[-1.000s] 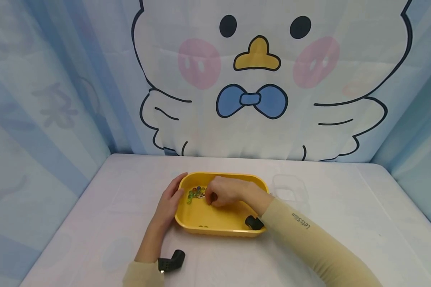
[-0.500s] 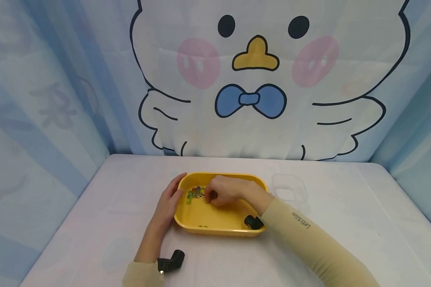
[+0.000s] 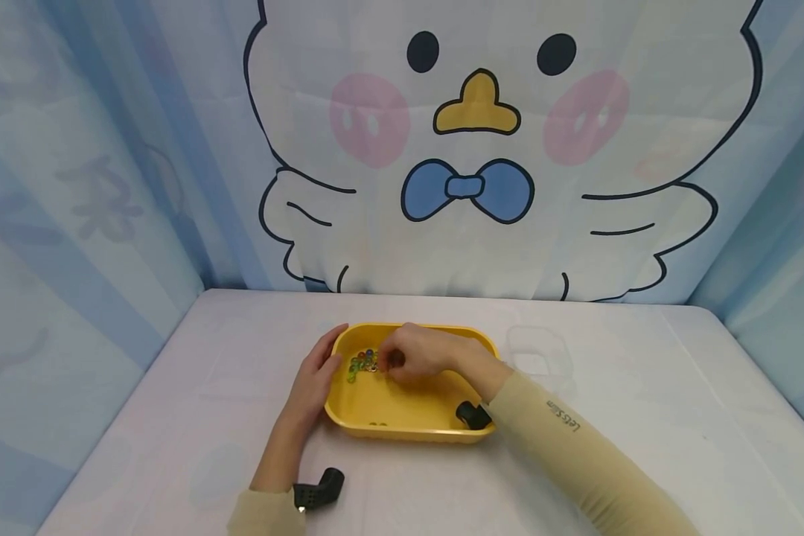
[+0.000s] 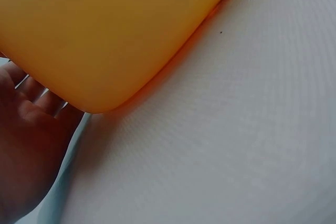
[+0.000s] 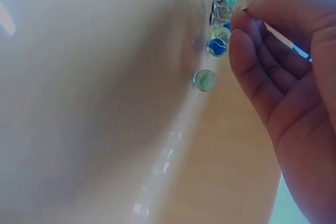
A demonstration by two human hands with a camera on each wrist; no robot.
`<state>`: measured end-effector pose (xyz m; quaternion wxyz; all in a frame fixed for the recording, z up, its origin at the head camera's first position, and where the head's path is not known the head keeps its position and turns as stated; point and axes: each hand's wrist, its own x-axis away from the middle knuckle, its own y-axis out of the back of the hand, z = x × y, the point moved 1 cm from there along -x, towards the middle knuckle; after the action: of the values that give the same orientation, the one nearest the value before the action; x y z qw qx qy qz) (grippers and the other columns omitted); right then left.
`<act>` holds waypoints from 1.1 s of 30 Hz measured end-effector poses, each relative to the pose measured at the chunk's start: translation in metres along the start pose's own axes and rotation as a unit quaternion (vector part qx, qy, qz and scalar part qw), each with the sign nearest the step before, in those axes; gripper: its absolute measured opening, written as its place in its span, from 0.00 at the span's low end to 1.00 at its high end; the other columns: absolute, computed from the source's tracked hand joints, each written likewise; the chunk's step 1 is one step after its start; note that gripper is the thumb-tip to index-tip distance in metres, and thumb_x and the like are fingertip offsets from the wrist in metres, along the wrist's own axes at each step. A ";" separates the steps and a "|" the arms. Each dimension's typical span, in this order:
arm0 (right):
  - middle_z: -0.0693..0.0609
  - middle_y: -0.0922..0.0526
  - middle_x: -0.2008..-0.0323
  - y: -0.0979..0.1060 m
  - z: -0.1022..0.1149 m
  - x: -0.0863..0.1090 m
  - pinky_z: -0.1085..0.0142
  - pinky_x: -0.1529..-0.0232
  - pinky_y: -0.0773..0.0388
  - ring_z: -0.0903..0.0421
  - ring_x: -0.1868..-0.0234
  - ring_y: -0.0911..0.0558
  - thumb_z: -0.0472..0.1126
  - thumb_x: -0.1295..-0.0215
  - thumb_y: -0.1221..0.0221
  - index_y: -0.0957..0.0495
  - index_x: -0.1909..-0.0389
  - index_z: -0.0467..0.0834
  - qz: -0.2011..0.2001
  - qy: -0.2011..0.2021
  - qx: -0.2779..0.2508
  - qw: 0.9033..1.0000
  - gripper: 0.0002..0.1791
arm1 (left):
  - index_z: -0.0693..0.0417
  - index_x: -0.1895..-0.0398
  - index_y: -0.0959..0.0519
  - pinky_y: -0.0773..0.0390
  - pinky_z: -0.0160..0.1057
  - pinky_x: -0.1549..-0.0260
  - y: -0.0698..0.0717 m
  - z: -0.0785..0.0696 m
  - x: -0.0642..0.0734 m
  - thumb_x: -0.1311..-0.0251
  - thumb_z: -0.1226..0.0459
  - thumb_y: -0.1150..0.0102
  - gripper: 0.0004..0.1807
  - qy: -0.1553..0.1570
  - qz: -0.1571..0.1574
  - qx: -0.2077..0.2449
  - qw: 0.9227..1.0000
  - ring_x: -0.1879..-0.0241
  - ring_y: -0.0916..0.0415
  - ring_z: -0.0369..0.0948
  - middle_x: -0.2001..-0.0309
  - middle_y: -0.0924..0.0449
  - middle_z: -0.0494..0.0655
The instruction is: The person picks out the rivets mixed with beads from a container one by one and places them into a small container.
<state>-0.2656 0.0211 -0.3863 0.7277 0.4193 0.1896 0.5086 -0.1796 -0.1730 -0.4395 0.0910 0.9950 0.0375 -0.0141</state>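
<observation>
A yellow plastic tray [image 3: 402, 406] lies on the table. My left hand [image 3: 316, 376] rests against its left wall, thumb at the rim; the left wrist view shows the palm turned to the tray and fingers partly hidden by it. Inside the tray, glass marbles [image 3: 362, 362] are gathered at the left, green, blue and clear, with dark shiny metal bits [image 5: 214, 11] among them. My right hand [image 3: 415, 353] reaches into the tray just right of the marbles. Its thumb and forefinger pinch a small shiny piece [image 5: 244, 9], mostly hidden by the fingertips.
A clear plastic container [image 3: 541, 350] stands on the white table [image 3: 643, 402] just right of the tray. More small pieces [image 3: 378, 424] lie near the tray's front wall. A patterned curtain [image 3: 469, 253] hangs behind the table.
My right hand has shifted slightly left toward the marbles. The left hand and the tray stay where they were.
</observation>
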 end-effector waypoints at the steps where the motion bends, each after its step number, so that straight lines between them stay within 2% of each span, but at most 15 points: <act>1: 0.52 0.18 0.65 0.001 0.000 0.000 0.71 0.63 0.22 0.61 0.67 0.24 0.31 0.37 0.38 0.17 0.62 0.42 -0.002 0.000 -0.003 1.000 0.05 | 0.51 0.24 0.37 0.46 0.50 0.27 0.000 0.000 0.000 0.25 0.68 0.60 0.27 -0.001 0.000 0.001 1.000 0.26 0.43 0.48 0.25 0.40 0.52; 5: 0.52 0.18 0.66 0.003 0.002 0.002 0.70 0.63 0.22 0.61 0.67 0.24 0.31 0.37 0.38 0.17 0.60 0.41 -0.012 0.003 -0.005 1.000 0.06 | 0.51 0.24 0.37 0.46 0.50 0.27 0.000 0.000 -0.001 0.25 0.68 0.60 0.27 -0.002 0.001 0.001 1.000 0.26 0.43 0.48 0.25 0.40 0.52; 12: 0.53 0.18 0.66 0.009 0.003 0.005 0.70 0.61 0.22 0.61 0.66 0.24 0.32 0.38 0.37 0.16 0.59 0.38 -0.042 0.034 -0.001 0.999 0.07 | 0.51 0.24 0.37 0.46 0.50 0.27 -0.001 -0.001 -0.001 0.26 0.68 0.60 0.27 0.000 -0.002 -0.004 1.000 0.26 0.44 0.48 0.25 0.40 0.51; 27: 0.52 0.18 0.64 0.022 0.009 0.022 0.69 0.61 0.21 0.59 0.64 0.24 0.31 0.38 0.39 0.17 0.56 0.38 -0.075 0.025 -0.022 0.997 0.10 | 0.51 0.24 0.37 0.47 0.50 0.27 -0.001 0.000 0.000 0.26 0.68 0.60 0.28 0.004 -0.003 -0.002 1.000 0.26 0.45 0.48 0.24 0.40 0.52; 33: 0.53 0.19 0.65 0.029 0.011 0.029 0.68 0.62 0.21 0.58 0.65 0.23 0.30 0.38 0.38 0.17 0.58 0.41 -0.091 0.010 -0.027 0.995 0.09 | 0.50 0.24 0.37 0.47 0.50 0.27 -0.001 0.001 0.000 0.26 0.67 0.60 0.28 0.002 -0.002 0.000 1.000 0.25 0.45 0.48 0.24 0.41 0.51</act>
<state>-0.2621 0.0465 -0.3523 0.7800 0.3756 0.2203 0.4496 -0.1796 -0.1725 -0.4403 0.0907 0.9950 0.0393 -0.0123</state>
